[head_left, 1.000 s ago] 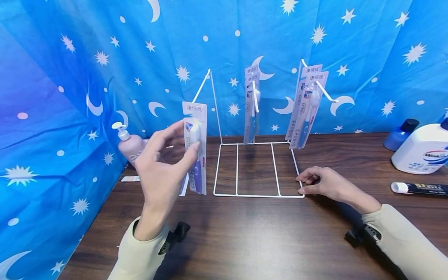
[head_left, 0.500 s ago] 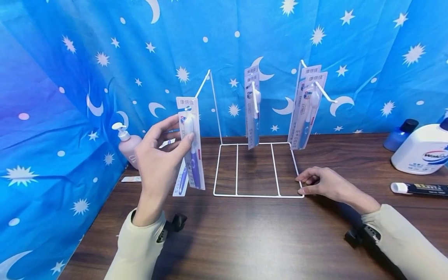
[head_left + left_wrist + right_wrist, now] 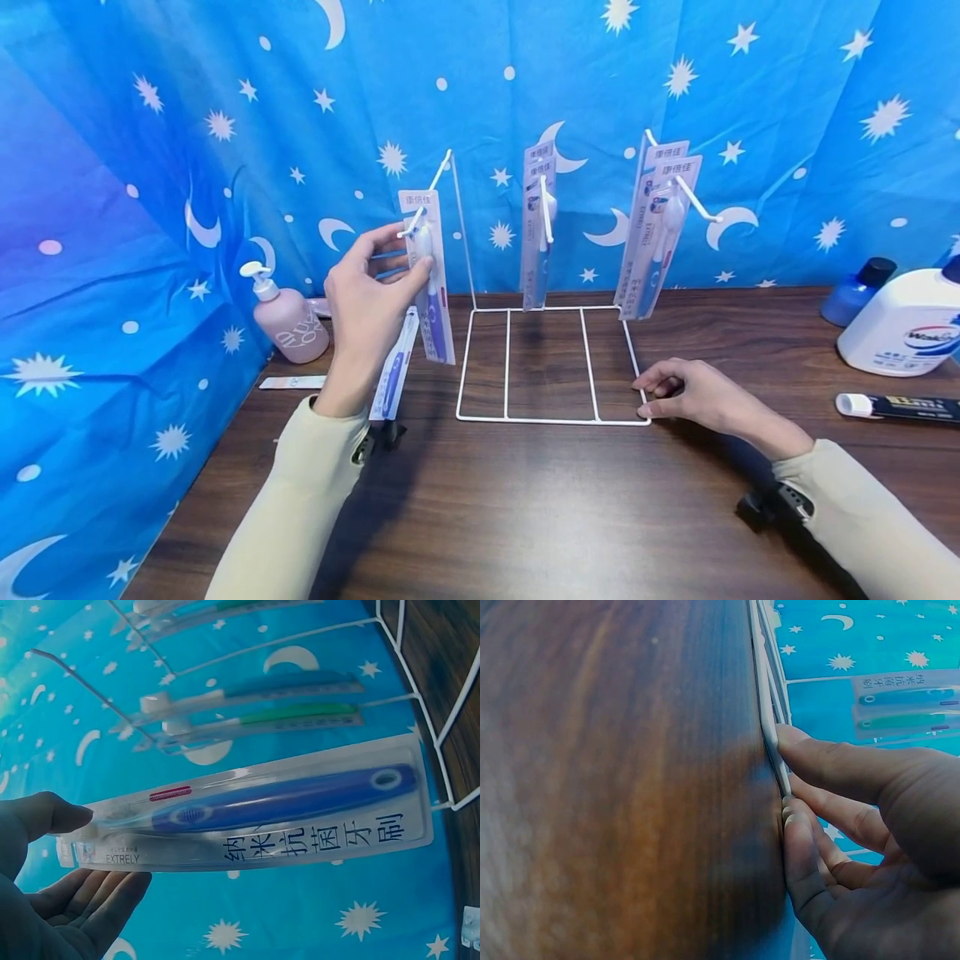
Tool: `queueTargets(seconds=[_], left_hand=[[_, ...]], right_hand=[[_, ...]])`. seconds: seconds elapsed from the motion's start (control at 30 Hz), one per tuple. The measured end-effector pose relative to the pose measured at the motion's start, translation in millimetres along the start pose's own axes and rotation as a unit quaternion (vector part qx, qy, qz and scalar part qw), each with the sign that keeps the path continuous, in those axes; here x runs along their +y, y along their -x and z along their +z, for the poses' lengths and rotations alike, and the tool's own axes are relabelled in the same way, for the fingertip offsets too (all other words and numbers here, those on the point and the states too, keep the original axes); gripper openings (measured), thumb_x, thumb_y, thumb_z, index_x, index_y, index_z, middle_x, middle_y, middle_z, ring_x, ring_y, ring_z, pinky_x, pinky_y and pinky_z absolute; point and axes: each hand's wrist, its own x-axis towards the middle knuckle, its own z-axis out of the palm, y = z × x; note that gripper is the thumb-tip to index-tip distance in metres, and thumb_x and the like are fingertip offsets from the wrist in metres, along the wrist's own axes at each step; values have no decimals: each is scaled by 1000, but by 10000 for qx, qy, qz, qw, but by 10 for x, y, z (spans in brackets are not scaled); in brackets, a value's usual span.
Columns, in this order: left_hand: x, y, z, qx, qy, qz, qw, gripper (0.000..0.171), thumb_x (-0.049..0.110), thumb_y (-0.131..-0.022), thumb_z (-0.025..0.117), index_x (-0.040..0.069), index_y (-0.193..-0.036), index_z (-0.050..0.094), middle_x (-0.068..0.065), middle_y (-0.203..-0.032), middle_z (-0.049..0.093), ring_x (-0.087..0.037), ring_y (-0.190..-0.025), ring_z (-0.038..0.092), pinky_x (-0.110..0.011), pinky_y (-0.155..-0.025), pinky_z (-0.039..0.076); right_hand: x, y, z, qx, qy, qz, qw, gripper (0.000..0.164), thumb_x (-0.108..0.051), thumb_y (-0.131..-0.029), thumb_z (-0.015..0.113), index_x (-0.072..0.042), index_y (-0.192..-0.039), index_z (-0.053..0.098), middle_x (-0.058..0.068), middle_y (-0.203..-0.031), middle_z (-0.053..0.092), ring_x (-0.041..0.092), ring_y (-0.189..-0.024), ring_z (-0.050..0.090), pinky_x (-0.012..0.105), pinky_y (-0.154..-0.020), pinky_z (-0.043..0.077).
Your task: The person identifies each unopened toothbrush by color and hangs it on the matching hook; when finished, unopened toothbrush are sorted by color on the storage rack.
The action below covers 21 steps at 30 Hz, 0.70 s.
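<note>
My left hand [image 3: 367, 300] pinches a packaged toothbrush [image 3: 431, 308] with a purple handle between thumb and fingers. Its card is on the left hook [image 3: 439, 169] of a white wire rack [image 3: 555, 422], the hook's tip showing in front of the card. The left wrist view shows the purple handle [image 3: 300, 802] through clear plastic. Behind my left wrist, another purple toothbrush pack [image 3: 392, 383] is partly covered. My right hand [image 3: 693, 396] pinches the rack's base at its front right corner, thumb and fingertips on the wire in the right wrist view.
Toothbrush packs hang on the middle hook [image 3: 536, 250] and right hook [image 3: 660, 242]. A pink pump bottle [image 3: 291, 321] and a flat strip [image 3: 292, 382] are at left. At right are a blue bottle [image 3: 857, 292], a white bottle [image 3: 892, 333] and a black tube [image 3: 911, 407].
My left hand has moved up and toward the rack with the toothbrush pack, and the hook's tip now shows through in front of its card. My right hand stays on the base.
</note>
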Motion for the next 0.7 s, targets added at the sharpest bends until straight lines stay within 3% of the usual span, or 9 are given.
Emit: queueTargets(seconds=[0.43, 0.7], left_hand=[[-226, -406, 256, -264, -752, -58, 9968, 39, 24, -82, 77, 11, -117, 66, -4, -105, 71, -6, -87, 68, -22, -74, 53], [-315, -573, 374, -346, -579, -290, 9973, 38, 23, -82, 77, 12, -117, 67, -4, -103, 70, -10, -88, 67, -24, -74, 52]], right_hand=[[-14, -3, -18, -11, 63, 10, 10000, 32, -27, -79, 81, -10, -104, 70, -2, -85, 62, 16, -78, 54, 27, -67, 44], [-14, -5, -25, -58, 63, 36, 10000, 33, -28, -79, 81, -10, -104, 70, -3, -85, 62, 16, -78, 54, 27, -68, 44]])
